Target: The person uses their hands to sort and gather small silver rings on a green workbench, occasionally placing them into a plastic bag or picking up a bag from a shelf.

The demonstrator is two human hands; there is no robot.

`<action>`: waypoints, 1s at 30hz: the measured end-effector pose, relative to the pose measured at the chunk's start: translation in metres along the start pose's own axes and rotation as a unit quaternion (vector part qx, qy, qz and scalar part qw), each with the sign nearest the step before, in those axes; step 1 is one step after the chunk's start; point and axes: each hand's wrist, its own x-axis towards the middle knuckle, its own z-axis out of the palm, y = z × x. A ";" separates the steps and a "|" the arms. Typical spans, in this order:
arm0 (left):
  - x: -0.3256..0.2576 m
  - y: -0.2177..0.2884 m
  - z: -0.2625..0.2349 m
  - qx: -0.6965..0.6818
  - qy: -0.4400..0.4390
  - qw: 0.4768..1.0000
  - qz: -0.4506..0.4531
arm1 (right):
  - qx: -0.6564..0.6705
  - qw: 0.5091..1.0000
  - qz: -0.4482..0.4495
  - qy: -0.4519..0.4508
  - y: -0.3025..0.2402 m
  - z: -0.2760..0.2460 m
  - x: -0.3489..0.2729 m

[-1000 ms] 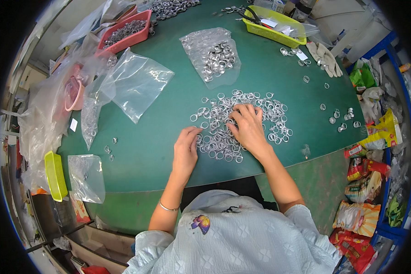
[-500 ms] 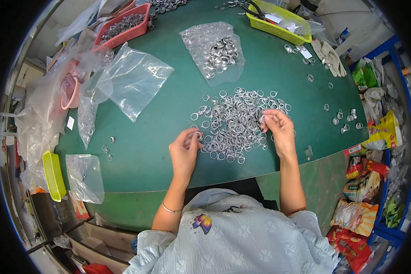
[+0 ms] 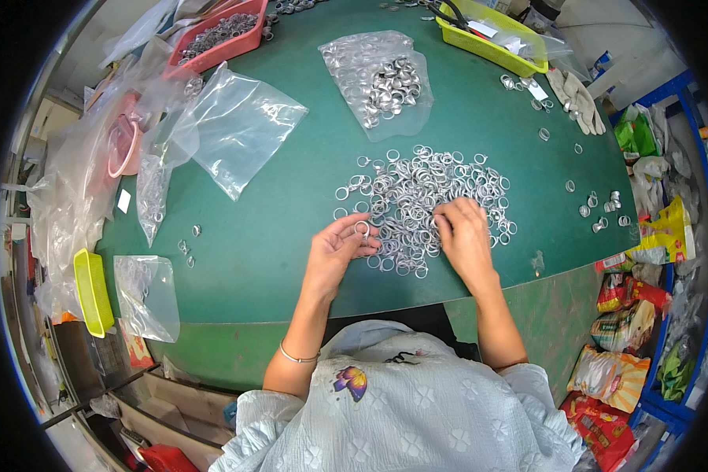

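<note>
A loose heap of silver metal rings [image 3: 417, 197] is spread on the green table in front of me. At its left edge, my left hand [image 3: 340, 250] pinches one silver ring [image 3: 362, 229] between thumb and fingers, the ring's round opening facing up. My right hand [image 3: 466, 236] is over the right part of the heap, palm down, thumb and fingers drawn together among the rings. Whatever lies between those fingertips is hidden by the fingers and the rings around them.
Beyond the heap lies a clear plastic bag [image 3: 385, 126] with shiny ring pieces on it. Another clear bag [image 3: 248, 130] is at the left, near a red tray [image 3: 253, 35] of small metal parts. A yellow basket [image 3: 499, 53], a glove [image 3: 576, 101] and scattered rings are at the right.
My right hand has moved left and slightly down, further over the heap. My left hand has shifted right, its ring now showing more fully. The whole view has shifted slightly.
</note>
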 end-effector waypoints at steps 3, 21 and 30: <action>0.003 -0.009 -0.004 0.024 -0.017 0.999 0.041 | -0.023 0.999 0.038 0.026 0.008 -0.003 -0.005; 0.007 -0.003 -0.006 0.595 -0.019 0.757 0.270 | 0.016 0.993 -0.077 -0.087 -0.010 -0.001 -0.014; 0.038 -0.026 -0.008 0.694 -0.107 0.633 0.327 | -0.135 0.982 -0.112 -0.072 0.042 0.010 0.014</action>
